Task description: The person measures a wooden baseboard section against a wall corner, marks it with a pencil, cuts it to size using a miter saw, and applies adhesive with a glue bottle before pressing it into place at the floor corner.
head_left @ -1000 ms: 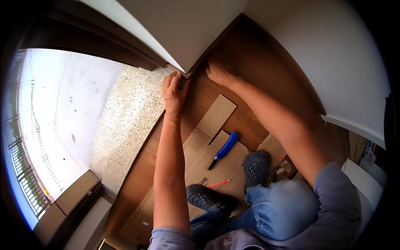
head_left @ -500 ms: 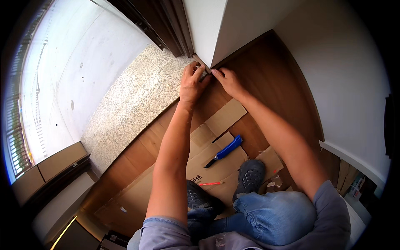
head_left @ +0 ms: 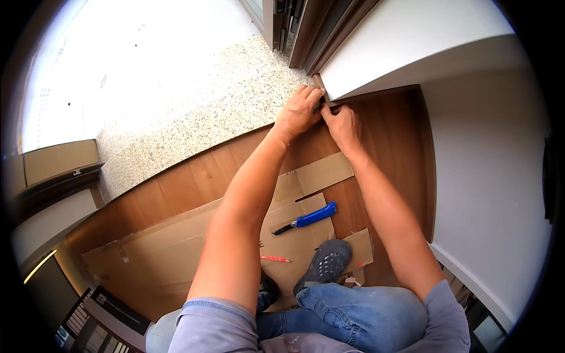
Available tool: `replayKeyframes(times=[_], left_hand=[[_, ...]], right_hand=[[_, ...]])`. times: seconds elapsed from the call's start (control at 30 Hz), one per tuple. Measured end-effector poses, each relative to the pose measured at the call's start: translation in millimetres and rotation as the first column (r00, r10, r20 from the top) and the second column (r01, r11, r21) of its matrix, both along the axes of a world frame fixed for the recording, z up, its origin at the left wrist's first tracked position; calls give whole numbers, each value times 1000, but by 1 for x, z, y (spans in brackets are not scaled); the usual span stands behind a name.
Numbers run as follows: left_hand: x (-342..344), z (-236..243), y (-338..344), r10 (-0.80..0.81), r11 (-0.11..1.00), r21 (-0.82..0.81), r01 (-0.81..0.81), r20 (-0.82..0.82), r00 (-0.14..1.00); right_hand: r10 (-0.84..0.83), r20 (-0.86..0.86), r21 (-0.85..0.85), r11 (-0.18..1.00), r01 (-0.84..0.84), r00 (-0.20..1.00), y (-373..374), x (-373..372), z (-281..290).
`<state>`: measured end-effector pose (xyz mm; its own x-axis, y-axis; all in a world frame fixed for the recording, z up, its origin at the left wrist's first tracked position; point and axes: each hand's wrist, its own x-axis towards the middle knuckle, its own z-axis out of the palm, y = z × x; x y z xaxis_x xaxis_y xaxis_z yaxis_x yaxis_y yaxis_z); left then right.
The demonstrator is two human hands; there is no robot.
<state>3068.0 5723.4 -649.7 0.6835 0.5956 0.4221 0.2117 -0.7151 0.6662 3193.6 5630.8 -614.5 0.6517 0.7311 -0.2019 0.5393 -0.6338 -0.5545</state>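
Both my hands meet at the foot of a white wall corner (head_left: 333, 88). Bent fingers of my left hand (head_left: 300, 112) close around a short brown skirting strip (head_left: 318, 81) along the wall's narrow end. On the right side of the corner, my right hand (head_left: 344, 126) is closed, thumb and forefinger pinching at the strip's near end. My fingers hide most of that end. Behind my hands on a flattened cardboard sheet (head_left: 176, 235) lie a blue utility knife (head_left: 315, 216) with its dark blade out and a red pencil (head_left: 275, 259).
Speckled stone threshold (head_left: 206, 109) borders the brown wood floor (head_left: 200, 176) on the left. A brown door frame (head_left: 329, 29) rises beside the corner. A loose cardboard strip (head_left: 323, 173) lies under my forearms. My dark clog (head_left: 326, 265) rests on the cardboard. A wall (head_left: 482, 153) stands right.
The view has turned and shifted, so the corner and both hands appear further right. My right hand's fingers have curled in more at the corner; my left hand keeps its place on the strip.
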Motion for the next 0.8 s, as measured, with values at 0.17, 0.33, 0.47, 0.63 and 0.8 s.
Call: replayKeyframes(times=[0.17,0.33,0.47,0.63,0.8], left_hand=[[-10,15,4,6,957,-289,0,20,1000],[-23,32,18,338,812,-513,-278,25,941],[-26,35,13,241,866,-455,-208,16,970],[-11,24,-16,302,885,-346,-312,-82,950],[18,38,-61,317,783,-534,-318,-98,943]], right_hand=[[29,116,10,999,-31,993,-3,0,-5],[52,141,-43,998,-47,989,-4,4,-9],[58,185,-35,998,-53,981,-5,3,-14],[32,163,-30,999,-27,986,0,-7,-11],[-11,149,-41,999,17,989,-5,8,-15]])
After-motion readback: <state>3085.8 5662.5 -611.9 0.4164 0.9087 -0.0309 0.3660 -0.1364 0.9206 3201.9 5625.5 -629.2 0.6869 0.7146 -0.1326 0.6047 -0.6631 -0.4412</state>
